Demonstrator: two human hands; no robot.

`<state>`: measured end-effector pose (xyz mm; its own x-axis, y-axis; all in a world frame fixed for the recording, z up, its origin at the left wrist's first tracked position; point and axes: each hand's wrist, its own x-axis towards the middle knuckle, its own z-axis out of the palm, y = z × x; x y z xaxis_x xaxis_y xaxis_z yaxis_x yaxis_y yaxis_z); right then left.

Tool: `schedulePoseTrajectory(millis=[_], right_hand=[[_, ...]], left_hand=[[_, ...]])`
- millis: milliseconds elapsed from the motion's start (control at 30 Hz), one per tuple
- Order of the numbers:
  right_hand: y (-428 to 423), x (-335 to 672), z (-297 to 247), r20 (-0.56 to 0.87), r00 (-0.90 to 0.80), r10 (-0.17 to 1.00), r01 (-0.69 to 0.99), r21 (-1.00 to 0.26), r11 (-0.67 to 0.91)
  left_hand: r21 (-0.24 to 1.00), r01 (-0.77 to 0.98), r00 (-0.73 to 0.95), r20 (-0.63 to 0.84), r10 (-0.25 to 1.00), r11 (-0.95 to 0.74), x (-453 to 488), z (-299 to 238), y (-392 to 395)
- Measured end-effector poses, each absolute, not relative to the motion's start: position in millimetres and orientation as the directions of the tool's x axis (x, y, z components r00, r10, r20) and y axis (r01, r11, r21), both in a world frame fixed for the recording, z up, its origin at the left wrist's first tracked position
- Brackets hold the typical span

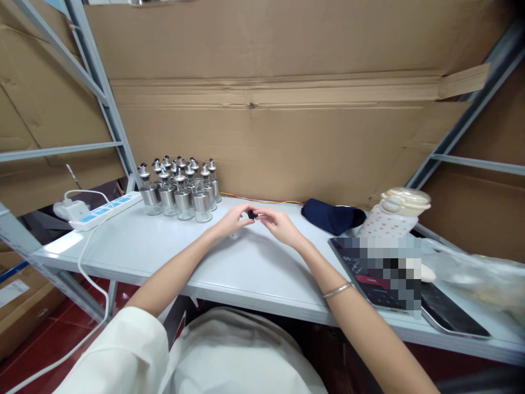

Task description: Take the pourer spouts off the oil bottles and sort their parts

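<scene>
A small black part (251,215) is held above the middle of the table; its exact kind is too small to make out. My left hand (234,220) grips it between thumb and fingers. From the other side, the fingertips of my right hand (280,225) close on the same part. Something small and clear (233,236) lies on the table below my left hand, partly hidden. To the left stand several glass oil bottles (184,204) with metal sleeves, most topped by pour spouts. One front bottle (202,206) shows no spout.
A white power strip (104,212) with a cable lies at the table's left end. On the right are a dark blue cap (334,217), a dotted bottle (388,221), a tablet (361,273), a phone (455,312) and a plastic bag (479,279). Cardboard (279,148) walls the back.
</scene>
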<state>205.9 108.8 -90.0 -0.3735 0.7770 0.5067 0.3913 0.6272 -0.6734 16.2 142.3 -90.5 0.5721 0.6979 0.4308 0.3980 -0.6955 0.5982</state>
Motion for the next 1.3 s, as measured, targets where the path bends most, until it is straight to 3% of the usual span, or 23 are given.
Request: schedulePoseTrajectory(millis=[133,233,400,933,1133,1300], right_hand=[[107,205,-89,0.498,-0.367,0.786,0.387,-0.686,0.615],[108,208,-86,0.501,-0.321,0.804,0.421,-0.685,0.595],[109,215,-79,0.514,-0.262,0.817,0.458,-0.678,0.574],[111,223,-75,0.508,-0.186,0.841,0.455,-0.714,0.532],[111,223,-74,0.482,-0.158,0.862,0.451,-0.742,0.497],[111,224,-74,0.474,-0.157,0.866,0.431,-0.756,0.492]], left_hand=[[0.624,0.472,0.342,0.522,0.782,-0.623,14,-99,162],[0.608,0.601,0.213,0.503,0.837,-0.518,9,-102,181],[0.481,0.685,0.401,0.379,0.834,-0.548,13,-108,203],[0.447,0.689,0.594,0.103,0.798,-0.571,-9,-109,201],[0.394,0.707,0.598,0.111,0.794,-0.587,-7,-111,199],[0.328,0.715,0.578,0.220,0.786,-0.618,-3,-106,190]])
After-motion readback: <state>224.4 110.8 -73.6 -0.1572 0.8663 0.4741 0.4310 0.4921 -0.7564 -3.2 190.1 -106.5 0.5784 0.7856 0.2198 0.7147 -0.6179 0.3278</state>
